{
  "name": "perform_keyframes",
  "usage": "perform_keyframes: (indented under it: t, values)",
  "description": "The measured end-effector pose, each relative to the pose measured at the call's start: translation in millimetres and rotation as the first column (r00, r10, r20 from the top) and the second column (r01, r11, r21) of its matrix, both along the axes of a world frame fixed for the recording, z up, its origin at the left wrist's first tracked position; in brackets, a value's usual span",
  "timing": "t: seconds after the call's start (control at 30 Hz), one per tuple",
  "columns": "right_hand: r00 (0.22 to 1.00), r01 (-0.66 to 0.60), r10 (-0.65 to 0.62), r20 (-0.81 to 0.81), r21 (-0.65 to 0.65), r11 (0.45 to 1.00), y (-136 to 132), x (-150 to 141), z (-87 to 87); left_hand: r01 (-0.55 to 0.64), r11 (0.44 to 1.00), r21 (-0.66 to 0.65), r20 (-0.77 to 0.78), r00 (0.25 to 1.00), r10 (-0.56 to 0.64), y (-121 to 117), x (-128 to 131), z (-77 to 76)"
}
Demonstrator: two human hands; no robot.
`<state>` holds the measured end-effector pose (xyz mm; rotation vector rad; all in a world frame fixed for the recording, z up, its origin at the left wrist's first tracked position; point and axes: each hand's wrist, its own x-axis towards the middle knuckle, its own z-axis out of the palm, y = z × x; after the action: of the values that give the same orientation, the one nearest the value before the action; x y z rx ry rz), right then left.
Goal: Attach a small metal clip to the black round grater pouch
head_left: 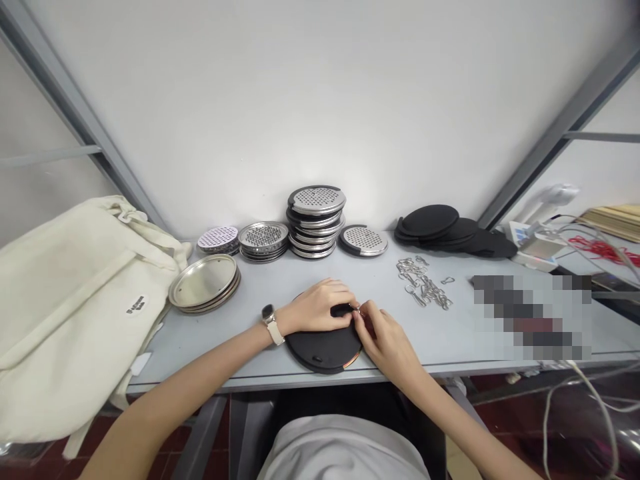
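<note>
A round black disc (pixel 320 347) lies on the table's front part, with an orange-lit strip along its lower right rim. My left hand (pixel 320 307) is closed over its far side, the fingers curled around a black part at the edge. At that same edge my right hand (pixel 383 337) pinches with thumb and fingertips; a small glint shows there, but what it holds is too small to make out. To the right behind it lies a loose heap of small metal clips (pixel 425 283), and a single clip (pixel 447 280) sits apart.
Along the wall stand a stack of round graters (pixel 317 200), a lone grater (pixel 365 240), grater plates (pixel 264 235) and black discs (pixel 430 223). Metal discs (pixel 205 280) lie at left beside a cream bag (pixel 80 287). Cables (pixel 595 393) hang at right.
</note>
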<state>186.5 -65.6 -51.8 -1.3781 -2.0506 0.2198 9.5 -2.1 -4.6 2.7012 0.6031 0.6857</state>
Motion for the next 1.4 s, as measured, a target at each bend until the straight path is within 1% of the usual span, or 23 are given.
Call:
perform_keyframes:
  t: [0.17, 0.37, 0.57, 0.7, 0.93, 1.17, 1.3, 1.4]
  values:
    - [0.997, -0.009, 0.006, -0.073, -0.045, 0.999, -1, -1, 3.2, -0.001, 1.000, -0.002, -0.007, 1.000, 0.001, 0, 0, 0.3]
    - [0.958, -0.115, 0.053, -0.281, -0.211, 0.971, 1, 2, 7.5, 0.003, 1.000, -0.009, -0.021, 1.000, -0.003, 1, 0, -0.5]
    - [0.925, -0.180, 0.075, -0.372, -0.256, 0.950, 4, 6, 8.1, 0.003, 1.000, -0.004, -0.022, 1.000, -0.003, 1, 0, -0.9]
    - [0.923, -0.211, 0.106, -0.369, -0.257, 0.943, 3, 6, 10.6, 0.004, 1.000, 0.000, -0.022, 1.000, -0.004, 0, 0, -0.9]
    - [0.942, -0.145, 0.063, -0.329, -0.231, 0.962, 1, 6, 16.2, 0.012, 1.000, 0.001, -0.004, 1.000, -0.012, -1, 0, 1.2]
    - [0.961, -0.100, 0.038, -0.273, -0.215, 0.971, 0, 2, 14.5, 0.014, 1.000, 0.012, -0.013, 1.000, -0.014, 0, -1, -0.1]
    - [0.964, -0.111, 0.058, -0.261, -0.197, 0.974, 0, 0, 12.8, 0.044, 0.999, 0.016, -0.039, 0.998, -0.044, 1, 0, -0.3]
    - [0.965, -0.119, 0.065, -0.253, -0.207, 0.971, 0, 0, 12.3, 0.051, 0.998, 0.021, -0.045, 0.998, -0.050, 0, 0, 1.4]
